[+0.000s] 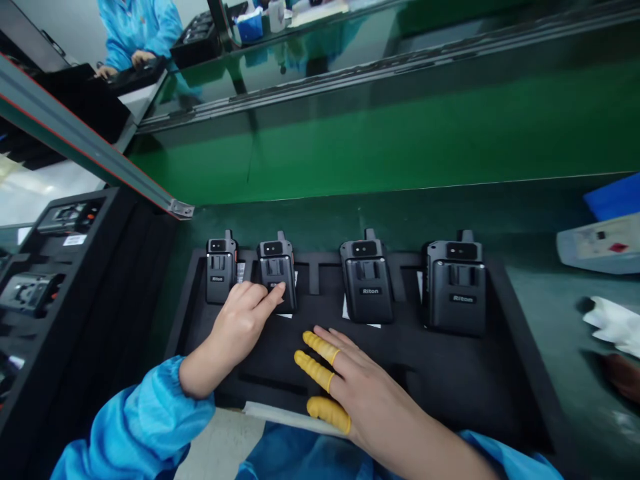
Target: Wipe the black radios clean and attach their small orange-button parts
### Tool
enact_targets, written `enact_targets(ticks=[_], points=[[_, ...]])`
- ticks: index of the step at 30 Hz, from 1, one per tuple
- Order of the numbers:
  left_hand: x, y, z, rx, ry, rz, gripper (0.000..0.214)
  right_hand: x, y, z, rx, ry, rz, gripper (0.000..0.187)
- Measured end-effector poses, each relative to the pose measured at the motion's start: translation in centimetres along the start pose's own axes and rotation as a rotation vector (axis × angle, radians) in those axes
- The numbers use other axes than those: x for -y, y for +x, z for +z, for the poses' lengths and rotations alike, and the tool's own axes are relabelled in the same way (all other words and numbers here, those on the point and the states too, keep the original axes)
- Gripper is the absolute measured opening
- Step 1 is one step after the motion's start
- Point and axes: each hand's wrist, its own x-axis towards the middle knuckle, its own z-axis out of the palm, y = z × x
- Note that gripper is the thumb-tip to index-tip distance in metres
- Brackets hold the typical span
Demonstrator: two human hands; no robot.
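Observation:
A black foam tray (450,373) lies on the green bench and holds several black handheld radios standing in slots. My left hand (243,320) has its fingers curled and its index finger pressing the lower front of the second radio from the left (276,267). The first radio (220,267) stands just left of that hand. My right hand (350,387) lies flat on the bare foam in front of the third radio (367,280), fingers spread, with yellow finger cots on three fingertips. It holds nothing. The largest-looking radio (456,287) stands at the right.
Stacked black trays with more devices (45,287) stand at the left. A white device (600,243), a blue object (617,195) and a white cloth (615,323) lie at the right. A metal rail (90,150) runs overhead on the left. Another person in blue (137,33) works at the far bench.

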Motion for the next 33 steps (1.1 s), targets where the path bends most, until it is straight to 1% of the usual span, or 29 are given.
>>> enact_targets(ticks=[7,16,33], points=[[-0.08,-0.16,0.02,0.005,-0.001,-0.009,0.025,-0.17,-0.08,0.06,0.002,-0.004,0.008,0.044],[0.11,-0.39,0.27,-0.011,-0.031,0.017,0.027,-0.04,-0.04,-0.21,0.097,0.037,0.041,0.044],[0.08,-0.59,0.18,-0.010,-0.039,0.035,0.027,-0.11,0.00,-0.27,0.119,0.084,0.048,0.045]])
